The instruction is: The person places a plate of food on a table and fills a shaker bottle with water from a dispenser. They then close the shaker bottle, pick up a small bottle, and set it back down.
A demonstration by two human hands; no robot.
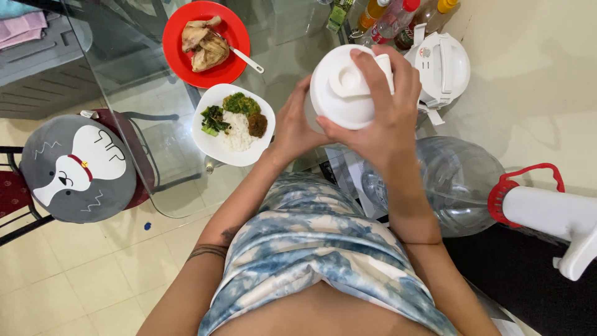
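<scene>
Gripping smooth round white plastic lid, right hand atop, left hand beside

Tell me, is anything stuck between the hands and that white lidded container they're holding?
Nothing visible. The right hand lies straight on the white container's lid, fingers over its top, and the left hand grips its side from below. No cloth, utensil or food sits between skin and container.

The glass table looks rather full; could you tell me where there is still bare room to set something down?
The glass table is bare left of the red plate and white plate, out to its left edge. A smaller patch lies between the red plate and the bottles. It is crowded by the rice cooker, where both hands, left hand and right hand, hold a white lidded container.
</scene>
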